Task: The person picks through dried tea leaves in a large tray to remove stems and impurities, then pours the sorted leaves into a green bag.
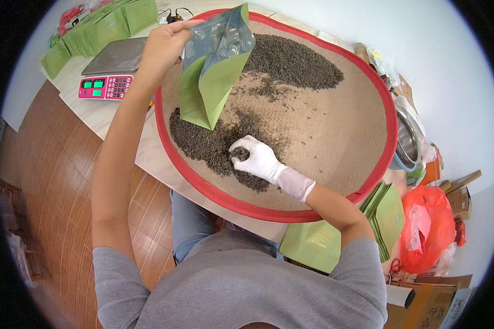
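My bare left hand (pixel 167 46) pinches the rim of a green pouch (pixel 203 93) with a silvery foil inside. The pouch's mouth gapes, and it hangs tilted over the left part of a round, red-rimmed tray (pixel 335 131). In a white glove, my right hand (pixel 258 160) curls around a clump of dark dried tea leaves, its fingers down in the near-left heap of tea (pixel 203 145). A second, larger tea heap (pixel 291 60) lies at the tray's far side, with loose bits scattered between the two.
A pink-fronted digital scale (pixel 107 82) stands left of the tray, below a row of green pouches (pixel 107 27). More green pouches (pixel 387 216) stack at the near right, beside a red plastic bag (pixel 428 230). A metal bowl (pixel 406 137) sits against the right wall.
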The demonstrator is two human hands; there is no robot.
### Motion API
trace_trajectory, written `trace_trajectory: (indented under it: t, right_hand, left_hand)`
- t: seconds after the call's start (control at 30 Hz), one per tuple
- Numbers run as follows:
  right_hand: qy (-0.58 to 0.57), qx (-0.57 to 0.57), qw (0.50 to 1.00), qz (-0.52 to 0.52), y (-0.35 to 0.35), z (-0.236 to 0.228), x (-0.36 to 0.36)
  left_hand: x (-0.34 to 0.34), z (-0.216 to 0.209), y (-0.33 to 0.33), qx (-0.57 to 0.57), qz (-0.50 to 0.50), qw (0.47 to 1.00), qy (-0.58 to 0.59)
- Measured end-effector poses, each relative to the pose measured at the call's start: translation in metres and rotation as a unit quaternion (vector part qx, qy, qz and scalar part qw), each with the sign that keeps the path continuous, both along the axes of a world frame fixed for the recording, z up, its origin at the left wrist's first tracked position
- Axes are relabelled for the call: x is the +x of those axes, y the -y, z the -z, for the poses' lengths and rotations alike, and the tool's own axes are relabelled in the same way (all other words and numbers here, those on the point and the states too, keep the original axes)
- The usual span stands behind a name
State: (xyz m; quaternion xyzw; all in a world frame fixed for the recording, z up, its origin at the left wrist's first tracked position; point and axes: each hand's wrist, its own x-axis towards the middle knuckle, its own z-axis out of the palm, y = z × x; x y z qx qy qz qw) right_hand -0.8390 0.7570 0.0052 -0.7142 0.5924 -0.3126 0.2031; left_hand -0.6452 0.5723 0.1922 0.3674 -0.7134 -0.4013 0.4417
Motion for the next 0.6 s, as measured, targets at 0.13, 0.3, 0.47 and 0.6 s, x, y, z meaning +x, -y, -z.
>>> trace_trajectory:
  t: [0.13, 0.3, 0.47, 0.6]
  right_hand:
    - [0.288, 0.220, 0.929, 0.073, -0.007, -0.056, -0.010]
    - [0.390, 0.059, 0.917, 0.060, 0.003, -0.099, -0.040]
    - [0.464, 0.008, 0.881, 0.085, 0.016, -0.163, -0.058]
    - [0.550, -0.021, 0.829, 0.097, 0.035, -0.200, -0.046]
  left_hand:
    - [-0.016, 0.014, 0.000, -0.102, -0.034, 0.994, 0.005]
    - [-0.040, 0.015, -0.005, -0.114, -0.044, 0.991, 0.055]
    - [-0.069, 0.014, -0.025, -0.150, -0.023, 0.984, 0.095]
    - [-0.086, 0.015, -0.038, -0.191, -0.019, 0.973, 0.128]
